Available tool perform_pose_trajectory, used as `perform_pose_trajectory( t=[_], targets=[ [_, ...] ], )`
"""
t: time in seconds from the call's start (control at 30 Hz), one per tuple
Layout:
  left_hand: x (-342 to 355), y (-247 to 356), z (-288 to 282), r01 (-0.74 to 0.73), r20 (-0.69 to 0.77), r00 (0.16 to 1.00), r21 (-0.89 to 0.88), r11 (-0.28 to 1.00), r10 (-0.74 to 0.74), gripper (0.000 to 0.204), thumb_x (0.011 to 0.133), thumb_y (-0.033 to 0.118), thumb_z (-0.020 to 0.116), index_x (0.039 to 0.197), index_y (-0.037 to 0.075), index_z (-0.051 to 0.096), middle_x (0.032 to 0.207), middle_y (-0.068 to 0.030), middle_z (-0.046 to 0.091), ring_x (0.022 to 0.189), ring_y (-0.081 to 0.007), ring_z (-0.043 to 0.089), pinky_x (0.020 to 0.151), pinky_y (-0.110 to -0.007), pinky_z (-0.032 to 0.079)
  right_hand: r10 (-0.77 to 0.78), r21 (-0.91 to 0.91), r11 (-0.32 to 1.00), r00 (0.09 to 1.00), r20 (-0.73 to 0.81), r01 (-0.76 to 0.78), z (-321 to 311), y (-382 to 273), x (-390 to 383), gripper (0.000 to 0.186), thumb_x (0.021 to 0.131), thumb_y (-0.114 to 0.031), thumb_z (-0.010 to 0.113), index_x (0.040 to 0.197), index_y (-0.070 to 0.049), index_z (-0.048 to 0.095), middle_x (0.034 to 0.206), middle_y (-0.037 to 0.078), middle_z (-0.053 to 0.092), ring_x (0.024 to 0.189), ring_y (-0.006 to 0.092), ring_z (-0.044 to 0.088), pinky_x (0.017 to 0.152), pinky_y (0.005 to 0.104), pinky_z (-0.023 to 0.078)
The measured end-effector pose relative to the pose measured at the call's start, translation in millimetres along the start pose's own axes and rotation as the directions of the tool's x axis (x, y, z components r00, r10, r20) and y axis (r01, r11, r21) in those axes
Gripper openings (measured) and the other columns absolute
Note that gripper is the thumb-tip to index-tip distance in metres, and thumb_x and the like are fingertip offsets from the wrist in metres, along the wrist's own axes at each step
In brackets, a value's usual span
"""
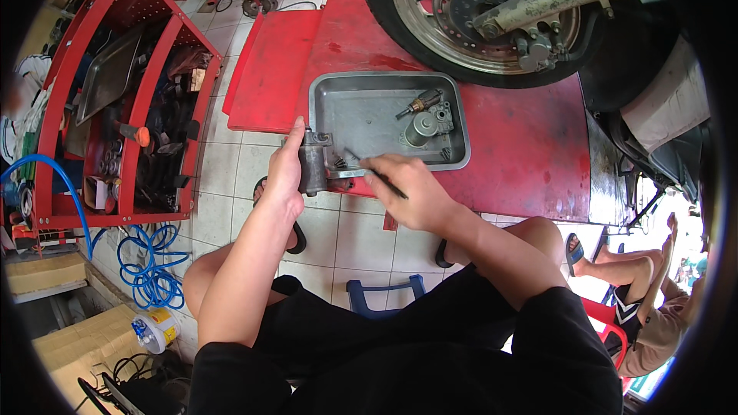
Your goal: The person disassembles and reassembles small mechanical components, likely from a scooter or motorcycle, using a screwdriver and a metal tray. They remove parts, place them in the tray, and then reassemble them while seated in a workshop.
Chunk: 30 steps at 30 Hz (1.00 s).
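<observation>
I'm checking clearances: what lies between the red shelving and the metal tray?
In the head view: white floor tiles, a red platform and, lower down, the left hand holding a gray metal part.

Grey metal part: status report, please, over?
Left grip on grey metal part. Right grip on slim dark tool. Part at tray's near-left corner. Other metal parts inside.

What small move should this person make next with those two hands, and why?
Probably ease the thin dark tool lightly against the grey metal part. The left hand grips that part at the metal tray's near left corner, so it seems steadied, and the right hand holds the tool close by. Whether its tip already touches, I can't tell.
</observation>
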<state>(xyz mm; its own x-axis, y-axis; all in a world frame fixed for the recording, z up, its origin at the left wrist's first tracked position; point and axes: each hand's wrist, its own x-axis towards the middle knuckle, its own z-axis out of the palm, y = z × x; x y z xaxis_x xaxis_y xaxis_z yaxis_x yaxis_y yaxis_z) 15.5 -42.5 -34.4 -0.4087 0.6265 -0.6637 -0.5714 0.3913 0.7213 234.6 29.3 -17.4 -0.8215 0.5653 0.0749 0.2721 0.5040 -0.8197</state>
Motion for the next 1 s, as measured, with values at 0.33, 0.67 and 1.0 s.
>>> perform_pose_trajectory(
  t=[0.33, 0.67, 1.0],
  targets=[
    [-0.8, 0.4, 1.0, 0.004, 0.009, 1.000, 0.022, 1.000, -0.004, 0.055, 0.100, 0.061, 0.061, 0.099, 0.007, 0.072, 0.075, -0.0050, 0.067, 0.062, -0.0194, 0.065, 0.060, -0.034, 0.054, 0.002, -0.201, 0.979, 0.994, -0.109, -0.024, -2.6, 22.2, 9.6, 0.030, 0.097, -0.008, 0.062, 0.122, 0.009, 0.066, 0.111, 0.028, 0.068, 0.101, 0.0456, 0.066, 0.090, 0.0484, 0.053],
    [-5.3, 4.6, 5.9, -0.003, -0.012, 1.000, 0.003, 1.000, 0.003, 0.051, 0.101, 0.059, 0.062, 0.096, 0.009, 0.071, 0.077, -0.0040, 0.066, 0.065, -0.0177, 0.064, 0.062, -0.034, 0.055, -0.048, -0.056, 0.997, 0.997, 0.056, 0.051, 5.0, -9.1, -7.5, 0.028, 0.100, -0.010, 0.060, 0.118, 0.010, 0.066, 0.103, 0.028, 0.068, 0.089, 0.0458, 0.067, 0.079, 0.0481, 0.054],
    [-3.0, 5.2, 7.4, 0.013, 0.060, 0.998, 0.004, 1.000, -0.013, 0.052, 0.104, 0.059, 0.054, 0.100, 0.009, 0.069, 0.078, -0.0055, 0.068, 0.066, -0.0192, 0.067, 0.062, -0.036, 0.059, 0.029, -0.258, 0.966, 0.999, -0.024, -0.035, -11.3, 2.0, -8.9, 0.028, 0.096, -0.008, 0.060, 0.116, 0.009, 0.068, 0.101, 0.026, 0.068, 0.090, 0.0445, 0.067, 0.080, 0.0485, 0.055]
  ],
)
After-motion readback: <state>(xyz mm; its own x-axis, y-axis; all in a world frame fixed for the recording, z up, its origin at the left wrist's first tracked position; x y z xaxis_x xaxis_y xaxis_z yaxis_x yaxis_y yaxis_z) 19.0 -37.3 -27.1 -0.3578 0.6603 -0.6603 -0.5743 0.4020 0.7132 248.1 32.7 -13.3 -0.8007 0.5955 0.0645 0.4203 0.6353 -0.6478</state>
